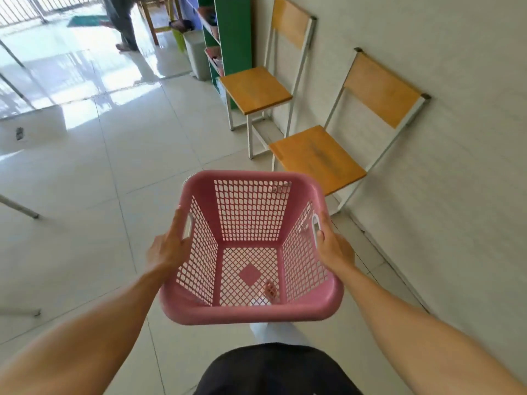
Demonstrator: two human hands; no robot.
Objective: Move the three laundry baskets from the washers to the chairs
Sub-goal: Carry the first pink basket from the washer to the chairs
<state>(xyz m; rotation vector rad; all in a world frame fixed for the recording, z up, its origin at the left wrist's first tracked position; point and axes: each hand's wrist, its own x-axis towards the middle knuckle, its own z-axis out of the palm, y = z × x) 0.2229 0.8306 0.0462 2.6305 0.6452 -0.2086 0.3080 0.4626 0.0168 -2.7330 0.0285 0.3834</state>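
- The pale tiled floor (94,195) is seen across most of the view, with a white wall (456,138) on the right against which the seating has been lined up, presumably so the walkway is left free
- A green shelving unit (232,38) is stood at the far end of that wall, with a grey bin (196,52) just beside it; neither is judged to belong to the task
- Two chairs with orange wooden seats and white metal frames are set side by side, backs to the wall: the nearer chair (316,158) lies just ahead and to the right of the carried load, the farther chair (255,88) beyond it; both seats are bare, so either could be used as the set-down place
- An empty pink perforated plastic laundry basket (251,310) is carried in the air in front of the body, above the floor and not yet over a seat; it is kept level and open side up, gripped at opposite sides so that its weight is shared evenly
- No washers and no other baskets are shown, so how many remain to be moved cannot be told
- The left hand (168,246) is closed round the left rim beside the white handle slot (187,226), thumb along the outer wall
- The right hand (332,240) is wrapped round the right rim at its white handle, the fingers hidden beneath the edge
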